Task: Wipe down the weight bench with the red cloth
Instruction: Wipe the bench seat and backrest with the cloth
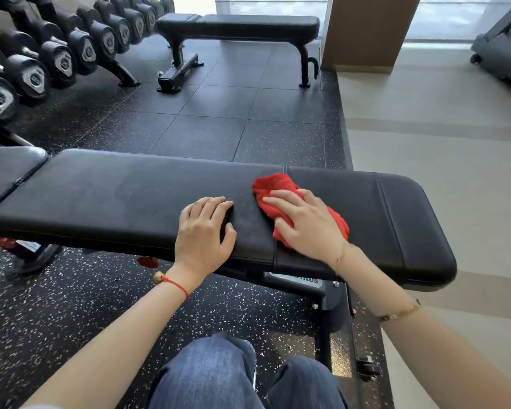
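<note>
A black padded weight bench (106, 199) runs left to right in front of me. A crumpled red cloth (273, 184) lies on its pad, right of the middle. My right hand (306, 222) lies flat on the cloth with fingers straight, pressing it onto the pad. My left hand (205, 234) rests on the pad just left of the cloth, its fingers bent over the surface and holding nothing. The pad's near edge is under both wrists.
A second flat bench (239, 25) stands farther back on the dark rubber floor. A rack of dumbbells (56, 57) lines the left side. A brown pillar (366, 31) and a treadmill (502, 51) stand at the right on pale flooring. My knees (219, 370) are below the bench.
</note>
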Demonstrator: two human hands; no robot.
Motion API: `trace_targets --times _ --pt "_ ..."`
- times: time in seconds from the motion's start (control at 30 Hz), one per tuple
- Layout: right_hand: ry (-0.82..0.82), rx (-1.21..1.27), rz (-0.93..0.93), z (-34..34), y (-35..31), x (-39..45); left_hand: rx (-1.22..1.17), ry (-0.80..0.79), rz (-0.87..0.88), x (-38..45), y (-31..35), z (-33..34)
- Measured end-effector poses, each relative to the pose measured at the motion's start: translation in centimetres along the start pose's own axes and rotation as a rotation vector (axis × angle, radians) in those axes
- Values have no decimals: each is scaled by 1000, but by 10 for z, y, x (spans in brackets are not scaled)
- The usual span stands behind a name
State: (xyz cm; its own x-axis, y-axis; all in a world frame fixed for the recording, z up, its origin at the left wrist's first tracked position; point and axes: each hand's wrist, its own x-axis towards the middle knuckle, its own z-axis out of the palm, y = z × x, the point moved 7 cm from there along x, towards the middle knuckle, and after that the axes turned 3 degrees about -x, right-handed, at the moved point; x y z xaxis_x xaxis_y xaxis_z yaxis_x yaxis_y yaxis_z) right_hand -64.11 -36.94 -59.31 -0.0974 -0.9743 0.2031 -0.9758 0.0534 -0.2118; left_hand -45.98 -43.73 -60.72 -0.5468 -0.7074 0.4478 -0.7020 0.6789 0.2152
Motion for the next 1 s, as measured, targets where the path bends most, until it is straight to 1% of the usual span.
trace_targets --times 0.1,0.17,0.23,0.33,0.43,0.53,0.67,0.73,0.77,0.8,0.87,1.0 --pt "-7 -46 128 3 10 43 8 1 -5 1 -1 0" --pt "-22 -55 152 9 -2 59 8 -2 -5 0 -2 1" --pt "-36 -46 95 15 -25 57 19 -7 -2 -1 -3 1" --pt "-15 -23 -42 18 -56 17 22 -15 -1 -1 -3 2" --pt "46 -8 -53 9 -51 -20 12 -10 -3 -1 -3 1" --pt "62 -11 35 -2 -13 -24 0 -14 -2 -1 -2 1" --pt "61 -82 270 -11 56 11 -9 -20 -6 -1 -2 2" --pt "30 -73 372 -11 71 32 -15 -23 -15 -1 -3 3" --pt "21 -77 387 -9 68 40 -16 -25 -15 -1 -3 3" --pt "18 -86 371 -7 60 45 -16 -28 -15 -2 -2 3" --pt "11 -83 277 -1 31 45 -14 -24 -15 -3 -3 1" --pt "-17 -54 60 7 -20 4 -4 -28 -20 -3 -4 0"
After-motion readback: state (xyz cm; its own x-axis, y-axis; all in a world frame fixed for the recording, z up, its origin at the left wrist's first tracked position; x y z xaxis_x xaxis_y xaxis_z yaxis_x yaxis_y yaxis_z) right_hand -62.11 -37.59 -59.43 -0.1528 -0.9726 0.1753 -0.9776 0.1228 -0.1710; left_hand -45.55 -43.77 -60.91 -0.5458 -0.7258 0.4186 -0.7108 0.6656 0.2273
